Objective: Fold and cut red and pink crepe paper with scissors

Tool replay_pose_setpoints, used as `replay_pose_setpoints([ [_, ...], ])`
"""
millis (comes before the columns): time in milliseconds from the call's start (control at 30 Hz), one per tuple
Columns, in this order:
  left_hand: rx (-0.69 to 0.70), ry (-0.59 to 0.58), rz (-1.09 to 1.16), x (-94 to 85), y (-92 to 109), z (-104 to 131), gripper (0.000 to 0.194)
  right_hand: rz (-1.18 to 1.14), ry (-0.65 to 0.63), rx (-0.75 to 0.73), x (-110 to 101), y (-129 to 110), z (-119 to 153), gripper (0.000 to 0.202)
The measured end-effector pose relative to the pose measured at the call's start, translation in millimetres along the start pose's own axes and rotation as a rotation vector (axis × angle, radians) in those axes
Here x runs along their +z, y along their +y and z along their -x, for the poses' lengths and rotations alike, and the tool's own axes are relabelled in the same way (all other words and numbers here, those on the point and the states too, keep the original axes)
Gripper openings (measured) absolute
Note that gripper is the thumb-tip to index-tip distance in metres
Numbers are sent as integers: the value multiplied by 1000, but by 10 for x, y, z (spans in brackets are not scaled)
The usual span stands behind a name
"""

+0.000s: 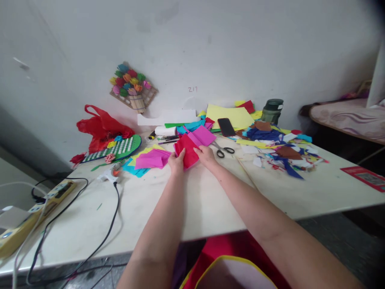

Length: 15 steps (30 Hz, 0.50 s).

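Note:
Red paper [188, 151] lies between my hands over the table, with pink paper showing under its edge. My left hand [177, 160] grips its left side, thumb on top. My right hand [206, 155] pinches its right edge. Magenta paper [203, 135] lies just behind the red paper. Black-handled scissors [225, 151] rest to the right of my right hand. Left of my left hand, pink sheets [152, 159] overlap yellow and blue ones.
A glue gun [110, 173] with a black cord lies at the left, near a power strip [52, 200]. Colourful scraps [279, 148], a phone [226, 127] and a green bottle [272, 111] are at the right and back. A red bag [100, 126] stands back left.

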<state>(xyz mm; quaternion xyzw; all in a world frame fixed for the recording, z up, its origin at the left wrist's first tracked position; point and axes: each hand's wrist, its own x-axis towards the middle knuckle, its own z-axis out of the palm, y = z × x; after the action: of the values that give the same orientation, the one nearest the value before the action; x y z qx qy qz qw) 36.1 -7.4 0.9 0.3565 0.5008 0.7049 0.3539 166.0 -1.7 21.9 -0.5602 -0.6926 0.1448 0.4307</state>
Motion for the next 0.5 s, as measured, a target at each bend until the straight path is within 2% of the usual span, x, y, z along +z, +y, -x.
replay_pose_setpoints([
  [67,-19,-32,18,-7,23,9,44,-34,11,-3,8,11,-2,35],
  [200,-104,-176,182,-1,77,50,45,-113,40,1,25,64,-21,35],
  [300,-134,-212,284,-8,86,62,42,-161,61,25,24,125,-41,35],
  [500,-150,-308,296,-14,56,77,39,-350,13,115,47,235,-68,32],
])
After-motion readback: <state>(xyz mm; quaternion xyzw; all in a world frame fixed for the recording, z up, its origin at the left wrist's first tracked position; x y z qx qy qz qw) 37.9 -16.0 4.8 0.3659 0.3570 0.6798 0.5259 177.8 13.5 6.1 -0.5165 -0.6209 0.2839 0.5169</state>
